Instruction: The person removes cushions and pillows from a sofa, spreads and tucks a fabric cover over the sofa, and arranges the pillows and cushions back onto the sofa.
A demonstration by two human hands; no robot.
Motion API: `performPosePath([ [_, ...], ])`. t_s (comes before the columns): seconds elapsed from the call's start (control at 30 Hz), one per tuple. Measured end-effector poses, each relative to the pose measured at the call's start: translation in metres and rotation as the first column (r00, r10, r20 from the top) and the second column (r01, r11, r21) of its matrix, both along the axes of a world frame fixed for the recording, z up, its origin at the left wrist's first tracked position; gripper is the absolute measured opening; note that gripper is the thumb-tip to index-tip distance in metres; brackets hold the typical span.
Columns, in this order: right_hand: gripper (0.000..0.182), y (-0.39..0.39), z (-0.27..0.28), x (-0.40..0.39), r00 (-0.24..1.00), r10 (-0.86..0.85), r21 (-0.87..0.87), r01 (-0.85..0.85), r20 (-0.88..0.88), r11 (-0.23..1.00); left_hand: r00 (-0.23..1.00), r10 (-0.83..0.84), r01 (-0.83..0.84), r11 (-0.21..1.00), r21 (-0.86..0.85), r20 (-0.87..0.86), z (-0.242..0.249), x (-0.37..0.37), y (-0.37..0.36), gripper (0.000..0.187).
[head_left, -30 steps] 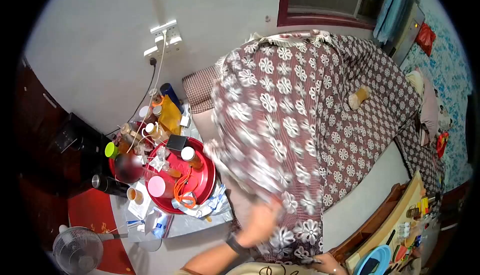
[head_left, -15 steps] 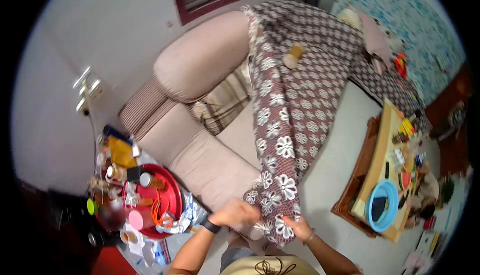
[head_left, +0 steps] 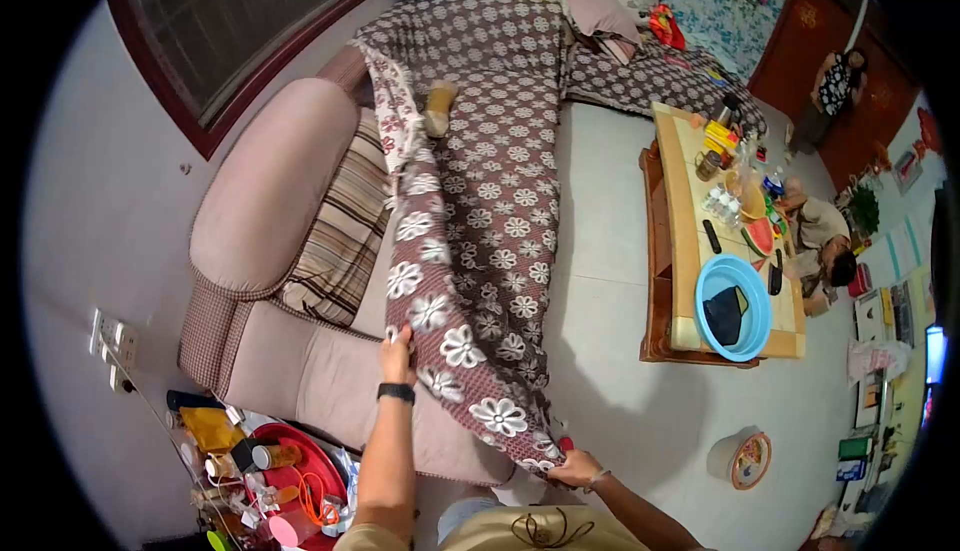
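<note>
A maroon sofa cover [head_left: 503, 221] with white flowers is draped along the couch [head_left: 275, 171], its near part folded over. My left hand [head_left: 397, 356] is closed on the cover's left edge, above the pink-beige seat. Close to my body, my right hand [head_left: 577, 468] pinches the near right corner of the cover. Between my hands the cloth hangs in a slanting stretch, with larger flowers showing on the folded side. A striped cushion [head_left: 345, 236] rests against the backrest, left of the cover. A tan and whitish object [head_left: 438, 111] lies on the cover farther back.
At lower left, a red tray [head_left: 325, 471] holds jars and an orange cord. A wooden table [head_left: 680, 301] on the right bears a blue basin [head_left: 705, 326], watermelon and bottles. A bin [head_left: 725, 459] stands on the floor. Two people are on the far right.
My view has swung right. My left hand, blurred near the right one before, is now farther forward and gripping the cover's left edge. The right hand still holds the near corner.
</note>
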State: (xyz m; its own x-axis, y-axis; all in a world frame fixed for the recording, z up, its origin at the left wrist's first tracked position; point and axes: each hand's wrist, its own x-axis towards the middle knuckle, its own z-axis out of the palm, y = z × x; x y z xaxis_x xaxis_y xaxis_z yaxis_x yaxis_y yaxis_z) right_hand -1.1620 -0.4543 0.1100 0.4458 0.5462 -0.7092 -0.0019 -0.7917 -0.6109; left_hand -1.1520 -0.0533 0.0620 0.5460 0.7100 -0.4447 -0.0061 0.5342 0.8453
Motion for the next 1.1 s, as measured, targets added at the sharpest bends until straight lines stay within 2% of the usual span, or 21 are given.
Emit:
performPosePath([
  [0.03, 0.054, -0.003, -0.003, 0.003, 0.999, -0.044, -0.044, 0.044, -0.004, 0.998, 0.906, -0.01, 0.188, 0.905, 0.383, -0.423, -0.021, -0.018, 0.002, 0.02],
  [0.07, 0.055, -0.002, -0.017, 0.008, 0.996, -0.088, -0.089, 0.087, -0.007, 0.992, 0.519, 0.193, 0.665, 0.521, 0.535, -0.833, -0.006, -0.029, -0.012, 0.031],
  [0.13, 0.045, -0.01, -0.045, 0.062, 0.955, 0.157, 0.006, -0.164, 0.252, 0.986, 0.178, -0.027, 0.931, 0.328, 0.159, -0.984, -0.002, -0.022, 0.0, 0.04],
  [0.17, 0.04, -0.01, -0.039, 0.112, 0.811, 0.293, -0.023, -0.327, 0.507, 0.945, 0.23, -0.079, 0.96, 0.183, 0.213, -0.97, 0.021, 0.017, 0.022, 0.038],
  [0.23, 0.026, 0.004, 0.102, 0.236, 0.432, 0.419, -0.279, -0.351, 0.798, 0.894, 0.539, 0.003, 0.842, 0.029, 0.539, -0.842, 0.127, 0.126, 0.085, 0.035],
  [0.27, 0.028, 0.014, 0.182, 0.281, 0.303, 0.225, -0.188, -0.145, 0.926, 0.971, 0.734, 0.037, 0.677, 0.036, 0.735, -0.678, 0.217, 0.173, 0.112, 0.034],
  [0.33, 0.037, 0.024, 0.35, 0.263, 0.03, -0.397, 0.397, -0.01, 0.917, 0.918, 0.992, -0.062, 0.12, 0.193, 0.974, -0.11, 0.421, 0.203, 0.139, 0.031],
  [0.4, 0.047, 0.031, 0.463, 0.203, -0.121, -0.745, 0.713, -0.225, 0.656, 0.664, 0.844, -0.278, -0.328, 0.411, 0.851, 0.459, 0.571, 0.166, 0.151, 0.028],
  [0.47, 0.052, 0.04, 0.476, 0.185, -0.354, -0.704, 0.563, -0.427, 0.616, 0.708, 0.665, -0.393, -0.477, 0.43, 0.766, 0.635, 0.606, 0.121, 0.121, 0.03],
  [0.53, 0.055, 0.063, 0.453, 0.17, -0.441, -0.609, 0.446, -0.423, 0.659, 0.789, 0.82, -0.249, -0.4, 0.394, 0.827, 0.515, 0.568, 0.098, 0.127, 0.032],
  [0.6, 0.057, 0.097, 0.376, 0.157, -0.356, -0.433, 0.363, -0.248, 0.828, 0.898, 0.947, -0.15, -0.271, 0.101, 0.957, 0.284, 0.474, 0.082, 0.135, 0.043],
  [0.63, 0.052, 0.104, 0.315, 0.158, -0.116, -0.238, 0.216, -0.173, 0.964, 0.961, 0.994, 0.078, -0.078, 0.015, 0.997, 0.076, 0.407, 0.078, 0.143, 0.047],
  [0.67, 0.047, 0.109, 0.239, 0.144, 0.334, 0.056, 0.019, -0.218, 0.941, 0.976, 0.962, 0.155, 0.217, 0.062, 0.974, -0.224, 0.331, 0.061, 0.151, 0.048],
  [0.73, 0.042, 0.112, 0.142, 0.067, 0.913, 0.351, -0.044, -0.35, 0.207, 0.936, 0.891, 0.173, 0.381, 0.214, 0.899, -0.419, 0.215, -0.012, 0.162, 0.042],
  [0.77, 0.042, 0.117, 0.137, 0.031, 0.958, 0.281, 0.069, -0.277, -0.054, 0.958, 0.759, 0.146, 0.57, 0.319, 0.757, -0.634, 0.162, -0.047, 0.196, 0.04],
  [0.8, 0.038, 0.125, 0.151, 0.013, 0.971, 0.181, 0.389, -0.108, -0.156, 0.915, 0.859, 0.141, 0.457, 0.224, 0.861, -0.493, 0.136, -0.081, 0.197, 0.039],
  [0.83, 0.038, 0.128, 0.147, 0.001, 0.962, 0.134, 0.495, 0.001, -0.238, 0.869, 0.857, 0.102, 0.398, 0.489, 0.776, -0.504, 0.118, -0.107, 0.208, 0.04],
  [0.87, 0.039, 0.131, 0.142, -0.011, 0.939, 0.109, 0.585, 0.111, -0.327, 0.803, 0.888, 0.186, 0.286, 0.493, 0.822, -0.421, 0.116, -0.13, 0.215, 0.033],
  [0.97, 0.049, 0.147, 0.152, -0.02, 0.896, 0.183, 0.579, 0.096, -0.404, 0.809, 0.88, 0.26, 0.163, 0.621, 0.767, -0.397, 0.175, -0.167, 0.219, 0.029],
  [1.03, 0.058, 0.148, 0.137, -0.029, 0.984, 0.162, 0.573, -0.091, -0.075, 0.815, 0.873, 0.335, 0.041, 0.675, 0.737, -0.355, 0.214, -0.172, 0.191, 0.029],
  [1.1, 0.069, 0.144, 0.146, -0.023, 0.911, 0.322, 0.494, -0.161, -0.259, 0.854, 0.872, 0.332, 0.07, 0.642, 0.763, -0.36, 0.206, -0.192, 0.206, 0.029],
])
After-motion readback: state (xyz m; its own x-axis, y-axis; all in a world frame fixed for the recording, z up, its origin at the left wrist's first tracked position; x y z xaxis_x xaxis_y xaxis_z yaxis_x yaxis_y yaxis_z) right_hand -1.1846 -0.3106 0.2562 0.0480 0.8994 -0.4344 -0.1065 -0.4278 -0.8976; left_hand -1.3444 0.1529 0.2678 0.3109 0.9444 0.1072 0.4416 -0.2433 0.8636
